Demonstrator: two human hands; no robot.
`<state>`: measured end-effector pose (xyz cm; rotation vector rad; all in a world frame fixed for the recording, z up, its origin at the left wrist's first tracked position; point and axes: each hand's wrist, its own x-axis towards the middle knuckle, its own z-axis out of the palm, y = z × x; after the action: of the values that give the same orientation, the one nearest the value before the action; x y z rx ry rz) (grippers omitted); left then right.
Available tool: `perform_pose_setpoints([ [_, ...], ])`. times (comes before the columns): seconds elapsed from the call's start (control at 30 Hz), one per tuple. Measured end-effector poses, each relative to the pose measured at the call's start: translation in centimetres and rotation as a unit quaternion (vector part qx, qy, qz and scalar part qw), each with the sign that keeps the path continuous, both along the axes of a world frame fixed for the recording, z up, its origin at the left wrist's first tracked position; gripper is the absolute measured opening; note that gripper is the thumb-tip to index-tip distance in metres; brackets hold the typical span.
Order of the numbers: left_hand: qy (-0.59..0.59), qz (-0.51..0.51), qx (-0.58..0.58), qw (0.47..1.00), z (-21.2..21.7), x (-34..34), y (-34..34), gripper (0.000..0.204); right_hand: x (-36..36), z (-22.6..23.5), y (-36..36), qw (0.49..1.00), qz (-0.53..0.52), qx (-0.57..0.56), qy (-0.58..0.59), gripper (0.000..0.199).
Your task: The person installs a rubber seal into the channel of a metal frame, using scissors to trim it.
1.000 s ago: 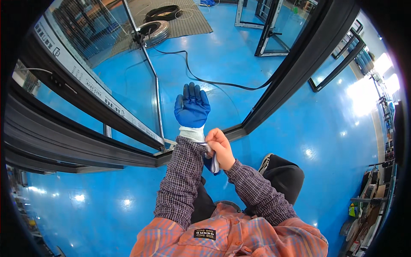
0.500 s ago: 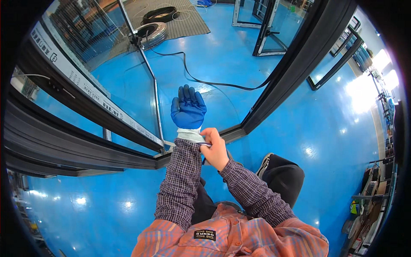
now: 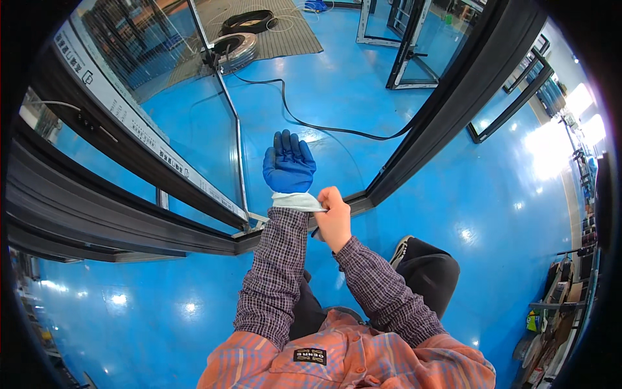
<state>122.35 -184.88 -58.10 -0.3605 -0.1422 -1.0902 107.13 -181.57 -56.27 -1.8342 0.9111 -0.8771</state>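
Note:
My left hand (image 3: 289, 163) wears a blue-coated work glove and lies palm up, its fingers stretched out with nothing in them. The glove's white knitted cuff (image 3: 297, 201) circles the wrist above a dark checked sleeve (image 3: 277, 259). Bare, my right hand (image 3: 334, 219) pinches the edge of that cuff between thumb and fingers and holds it out to the right of the wrist. Just beyond both hands runs the lower corner of a dark window frame (image 3: 360, 200).
An opened glazed sash (image 3: 139, 133) stands on the left. A black strip (image 3: 337, 128) snakes over the blue floor (image 3: 350, 162) past the frame. Coiled black material (image 3: 248, 22) lies on a ribbed mat (image 3: 295, 39). Other frames (image 3: 414, 45) stand farther off; a shelf (image 3: 564, 305) is at right.
My right hand has shifted slightly right, stretching the glove's cuff away from the wrist. The left hand stays palm up and has barely moved.

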Motion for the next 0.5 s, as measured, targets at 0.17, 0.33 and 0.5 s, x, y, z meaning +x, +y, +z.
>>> perform_pose_setpoints([
  [0.17,-0.018,0.037,0.001,0.999,0.3,0.9,0.7,0.038,-0.4,0.6,2.7,0.998,0.044,-0.039,0.011,0.022],
  [0.33,-0.071,0.108,0.087,0.988,1.9,0.5,1.7,0.038,-1.6,0.7,4.5,0.994,0.090,-0.069,0.004,0.018],
  [0.5,-0.158,0.149,0.219,0.951,1.9,0.4,0.9,0.037,-2.0,3.4,4.6,0.981,0.155,-0.119,-0.005,0.016],
])
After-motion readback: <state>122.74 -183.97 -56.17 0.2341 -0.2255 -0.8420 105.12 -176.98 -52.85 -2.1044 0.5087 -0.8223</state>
